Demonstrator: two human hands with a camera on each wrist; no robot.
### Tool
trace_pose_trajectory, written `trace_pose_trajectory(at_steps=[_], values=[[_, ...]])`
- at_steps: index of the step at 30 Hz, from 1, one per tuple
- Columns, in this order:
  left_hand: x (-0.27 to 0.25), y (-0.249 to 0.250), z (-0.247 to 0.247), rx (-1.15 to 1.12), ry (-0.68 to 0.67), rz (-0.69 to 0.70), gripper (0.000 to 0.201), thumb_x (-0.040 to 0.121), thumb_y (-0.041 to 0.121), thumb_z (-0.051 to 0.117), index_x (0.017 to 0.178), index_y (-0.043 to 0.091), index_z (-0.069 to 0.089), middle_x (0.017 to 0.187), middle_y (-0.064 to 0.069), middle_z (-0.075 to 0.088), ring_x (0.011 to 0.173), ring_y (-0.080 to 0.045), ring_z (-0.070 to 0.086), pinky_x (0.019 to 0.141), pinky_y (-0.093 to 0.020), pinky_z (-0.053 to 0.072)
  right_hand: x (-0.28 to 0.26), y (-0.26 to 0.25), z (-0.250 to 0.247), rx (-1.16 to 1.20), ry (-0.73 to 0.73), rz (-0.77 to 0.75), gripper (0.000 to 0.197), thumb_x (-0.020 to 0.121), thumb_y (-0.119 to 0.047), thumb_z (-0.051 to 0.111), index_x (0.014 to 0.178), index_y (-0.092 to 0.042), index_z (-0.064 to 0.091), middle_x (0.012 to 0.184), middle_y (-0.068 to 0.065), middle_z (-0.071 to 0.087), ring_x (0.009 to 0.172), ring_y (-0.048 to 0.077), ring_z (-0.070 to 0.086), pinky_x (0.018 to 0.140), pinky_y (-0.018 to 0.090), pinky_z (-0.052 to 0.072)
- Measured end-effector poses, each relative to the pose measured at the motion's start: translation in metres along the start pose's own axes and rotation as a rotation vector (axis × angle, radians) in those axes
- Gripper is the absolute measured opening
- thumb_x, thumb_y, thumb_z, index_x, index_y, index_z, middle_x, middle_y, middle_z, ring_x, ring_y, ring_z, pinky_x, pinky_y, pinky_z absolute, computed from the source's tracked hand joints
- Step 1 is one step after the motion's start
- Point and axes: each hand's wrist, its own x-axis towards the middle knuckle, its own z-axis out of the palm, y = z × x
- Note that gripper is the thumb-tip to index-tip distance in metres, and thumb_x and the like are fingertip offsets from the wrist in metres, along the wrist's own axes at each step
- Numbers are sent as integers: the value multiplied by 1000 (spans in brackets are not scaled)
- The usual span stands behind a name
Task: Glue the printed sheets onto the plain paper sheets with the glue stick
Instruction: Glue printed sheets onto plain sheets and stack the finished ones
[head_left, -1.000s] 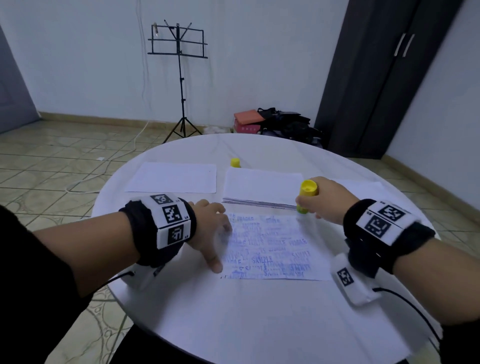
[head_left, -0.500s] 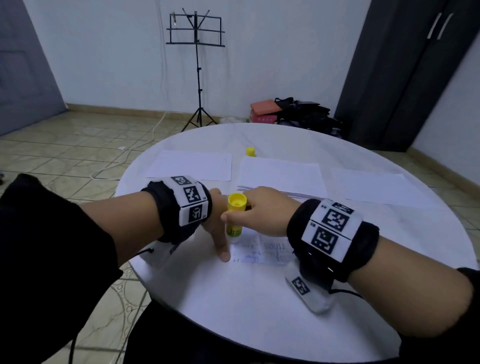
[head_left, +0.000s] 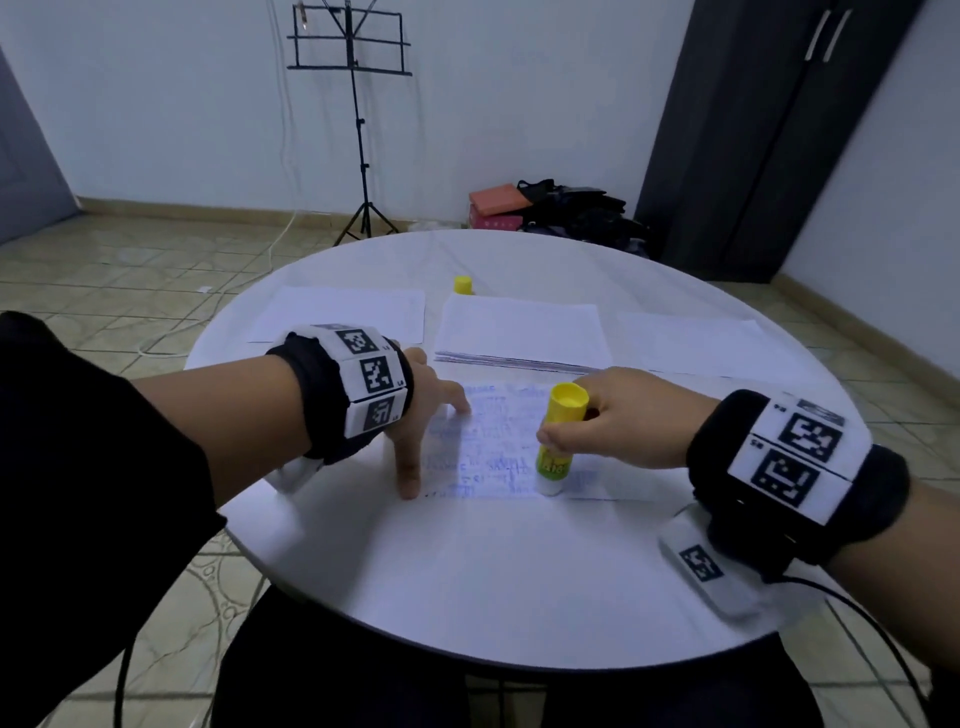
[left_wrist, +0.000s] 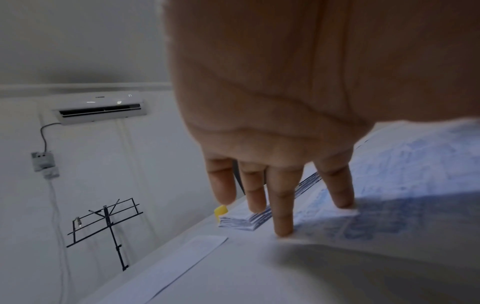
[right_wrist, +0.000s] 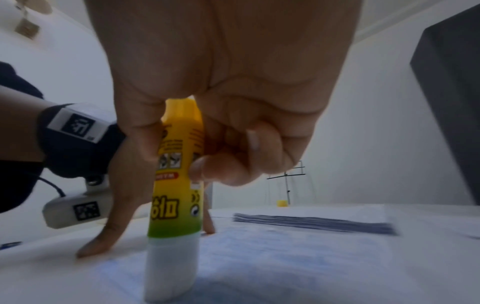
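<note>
**Gluing under way on one sheet; the rest untouched**

Far left of the round white table (head_left: 467, 582): a plain white paper sheet (head_left: 343, 319) lies flat, nothing on it. Looks unused so far.

Left hand (head_left: 423, 415): fingers spread and straight, fingertips (left_wrist: 283, 231) pressing down the left edge of a sheet showing faint blue print (head_left: 493, 441), which lies flat at the near centre. Thumb stretched toward the near corner. The hand grips nothing; it pins the sheet.

Centre, further back: a stack of printed sheets with a white top face (head_left: 519, 332), dark-printed edges showing along its near side. A small yellow cap (head_left: 463, 285) stands just behind the stack.

Right hand (head_left: 618, 426): fingers and thumb curled round a yellow-and-green glue stick (head_left: 558, 441), held about upright, its white glue end down on the blue-printed sheet near the sheet's near edge.

Far right: another plain white sheet (head_left: 691, 338), bare.

Judgement: glue is being spread on one printed sheet. No finished pair can be made out anywhere on the table. Left to do: finish coating, lay this sheet onto a plain one, press it, then work through the stack. Early in the task, as far as can be told.
</note>
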Motion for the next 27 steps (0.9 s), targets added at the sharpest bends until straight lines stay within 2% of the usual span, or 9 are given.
trace_pose_trajectory(at_steps=[2,5,7,9,12,16,23,27], values=[[-2,1,-2,15,22,23,116,40,72,79,139,49,24,140,6,39,133,-21,26,109,-48,27,-6,15,-8,-5,10,55,38,83,-42,61,87,-4,63,79,6,59,69,16,50,68,32,41],[-4,2,-3,6,25,49,114,44,64,83,141,45,26,146,11,30,135,-18,24,112,-47,25,-8,31,-19,-16,20,149,38,82,-41,62,86,-3,64,79,8,60,69,18,53,71,34,46],[-3,2,-2,-44,7,41,113,47,58,86,141,43,26,144,8,32,132,-19,30,110,-41,29,-2,36,-25,-28,73,202,36,85,-39,61,81,-3,61,75,6,56,65,17,50,63,30,41],[-3,4,-4,-88,-14,16,112,50,53,87,142,42,24,140,2,35,128,-22,37,103,-35,34,10,38,-28,-23,167,241,31,88,-36,58,79,-7,58,76,6,53,62,16,46,57,29,34],[-3,6,-6,-94,-18,31,112,56,48,87,143,43,18,141,4,37,128,-22,37,98,-31,34,28,41,-29,50,244,318,28,89,-33,56,79,-7,54,80,9,52,70,21,48,60,30,34],[2,4,-5,-48,-27,76,122,50,54,87,145,47,12,153,10,25,137,-20,27,112,-40,28,35,46,-28,92,211,364,26,88,-32,57,82,-7,54,81,10,52,73,23,50,67,28,36],[7,3,-2,-31,-16,73,125,46,55,88,145,48,12,151,9,24,138,-19,25,112,-44,27,4,43,-29,45,76,310,26,84,-34,59,83,-8,63,77,5,56,65,18,50,65,29,39],[6,3,-3,-19,-18,75,124,49,55,87,146,47,10,153,9,22,140,-19,23,113,-43,25,-15,40,-30,-2,-6,306,23,82,-34,61,74,-13,61,68,-2,59,59,13,53,59,23,40]])
